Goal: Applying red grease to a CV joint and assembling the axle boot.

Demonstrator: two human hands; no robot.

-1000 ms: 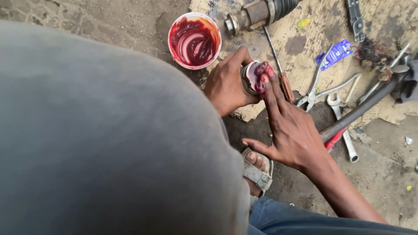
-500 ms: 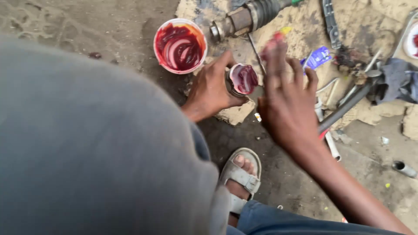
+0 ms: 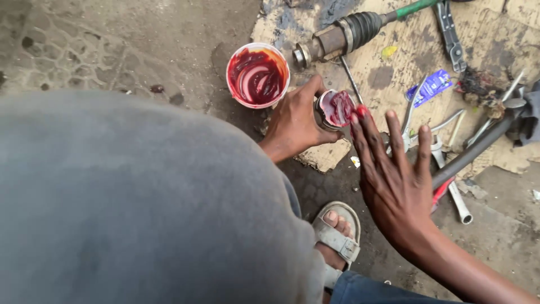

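My left hand point(image 3: 295, 121) grips a round metal joint housing point(image 3: 336, 108) whose open face is packed with red grease. My right hand point(image 3: 394, 174) is flat with fingers spread just right of the housing, its index fingertip smeared red and touching the grease at the rim. A white tub of red grease point(image 3: 257, 75) stands on the ground just left of my left hand. A drive shaft with a black rubber boot point(image 3: 349, 34) lies on cardboard beyond the housing.
Grey cloth on my shoulder fills the left half of the view. Spanners and pliers point(image 3: 444, 126), a blue sachet point(image 3: 430, 84) and a long black bar point(image 3: 478, 149) lie on the cardboard point(image 3: 394, 67) at right. My sandalled foot point(image 3: 337, 233) rests below.
My right hand lifted off the housing, swung up, and has come back down with spread fingers, its red fingertip at the grease. The view has shifted to the left.
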